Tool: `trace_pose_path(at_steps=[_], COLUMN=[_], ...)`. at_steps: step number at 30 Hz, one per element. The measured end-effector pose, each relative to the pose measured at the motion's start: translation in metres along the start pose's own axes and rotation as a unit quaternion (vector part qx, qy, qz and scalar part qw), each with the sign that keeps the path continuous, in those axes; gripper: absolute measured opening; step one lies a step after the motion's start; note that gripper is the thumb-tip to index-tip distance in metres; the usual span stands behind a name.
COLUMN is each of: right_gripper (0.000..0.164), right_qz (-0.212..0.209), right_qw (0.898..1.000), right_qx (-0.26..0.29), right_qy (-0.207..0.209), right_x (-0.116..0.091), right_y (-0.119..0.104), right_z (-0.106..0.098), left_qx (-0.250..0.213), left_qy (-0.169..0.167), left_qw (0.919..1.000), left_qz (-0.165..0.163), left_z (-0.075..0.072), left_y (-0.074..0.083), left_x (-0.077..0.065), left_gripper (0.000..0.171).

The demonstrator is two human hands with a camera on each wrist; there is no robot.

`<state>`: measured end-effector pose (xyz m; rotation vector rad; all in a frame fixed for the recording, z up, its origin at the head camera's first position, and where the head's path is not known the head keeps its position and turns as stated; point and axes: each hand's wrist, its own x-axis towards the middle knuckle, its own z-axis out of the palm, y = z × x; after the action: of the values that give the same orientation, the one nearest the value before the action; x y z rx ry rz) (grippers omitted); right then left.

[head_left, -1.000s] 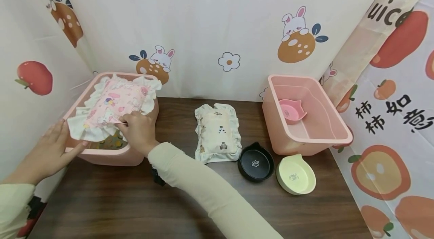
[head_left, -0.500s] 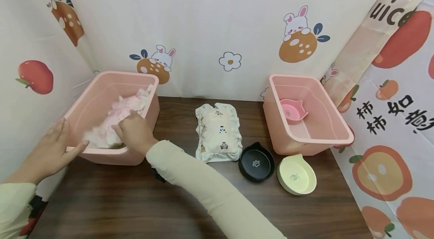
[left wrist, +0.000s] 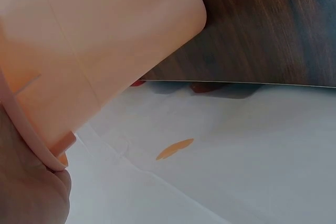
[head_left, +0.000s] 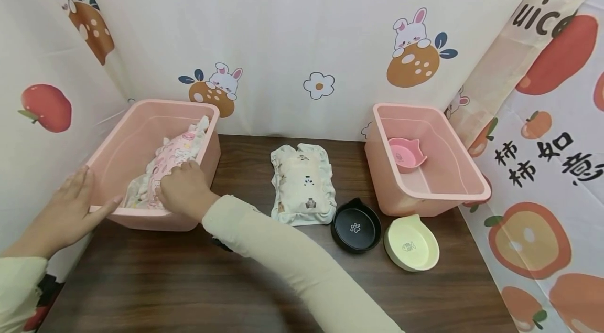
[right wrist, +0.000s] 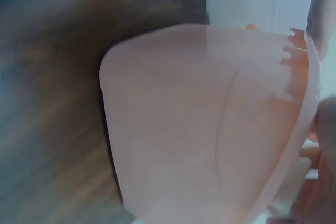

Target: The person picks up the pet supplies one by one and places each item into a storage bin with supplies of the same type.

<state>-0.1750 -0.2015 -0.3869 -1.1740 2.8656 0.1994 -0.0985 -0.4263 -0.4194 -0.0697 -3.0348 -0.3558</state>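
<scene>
A pink ruffle-edged small pillow [head_left: 175,153] slants inside the left pink bin [head_left: 134,147], along its right side. My right hand [head_left: 186,192] reaches over the front rim with curled fingers and holds the pillow's near edge; its fingertips are hidden. Straight fingers of my left hand [head_left: 71,212] rest on the same bin's front left corner, thumb along the front rim. In the left wrist view, the hand [left wrist: 31,182] touches the bin's rim [left wrist: 31,135]. The right wrist view has the bin's outer wall [right wrist: 173,119], with the hand partly seen at the right edge.
A cream ruffled pillow [head_left: 304,183] lies mid-table. Beside it are a black bowl [head_left: 356,228] and a pale yellow bowl [head_left: 412,245]. A second pink bin [head_left: 453,160], holding a pink bowl [head_left: 406,154], stands at the right. Printed curtains [head_left: 283,39] border the brown table [head_left: 165,280].
The pink pillow has gone from lying above the bin's rim down into the bin, moved by my right hand, and has tilted. My left hand has stayed on the corner.
</scene>
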Motion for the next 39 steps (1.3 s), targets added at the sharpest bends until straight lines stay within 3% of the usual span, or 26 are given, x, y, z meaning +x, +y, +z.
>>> trace_pose_path(at_steps=[2,5,8,11,16,25,32,39], right_gripper=[0.041,0.05,0.057,0.058,0.053,0.053,0.056,0.062], right_qz=[0.013,0.004,-0.018,-0.041,-0.069,-0.08,-0.072,-0.036], right_qw=[1.0,0.999,0.992,0.987,0.988,0.992,0.993,0.99], right_qx=[-0.018,-0.011,0.036,0.074,0.061,0.045,0.076,0.134], right_qy=[-0.004,-0.053,-0.119,-0.138,-0.125,-0.089,-0.059,-0.002], right_x=[-0.001,-0.002,-0.002,-0.001,-0.003,-0.012,-0.029,-0.05], right_y=[0.0,-0.001,-0.003,-0.001,0.003,0.021,0.057,0.104], right_z=[-0.002,-0.003,0.0,0.005,0.008,0.002,-0.004,0.008], left_qx=[-0.003,-0.006,-0.007,-0.002,-0.004,-0.002,0.001,-0.002], left_qy=[0.001,0.001,-0.004,-0.009,-0.004,-0.009,-0.012,-0.009], left_qw=[1.0,1.0,1.0,1.0,1.0,1.0,0.9999,1.0], left_qz=[0.001,0.002,0.003,-0.001,0.003,0.001,-0.007,0.002], left_z=[0.0,-0.001,-0.001,0.0,0.0,0.0,0.0,0.001], left_y=[0.0,-0.001,-0.001,0.0,0.002,0.0,0.0,-0.001], left_x=[-0.001,-0.003,-0.002,0.0,0.001,0.001,0.001,0.0], left_gripper=[0.092,0.091,0.09,0.091,0.091,0.091,0.093,0.092])
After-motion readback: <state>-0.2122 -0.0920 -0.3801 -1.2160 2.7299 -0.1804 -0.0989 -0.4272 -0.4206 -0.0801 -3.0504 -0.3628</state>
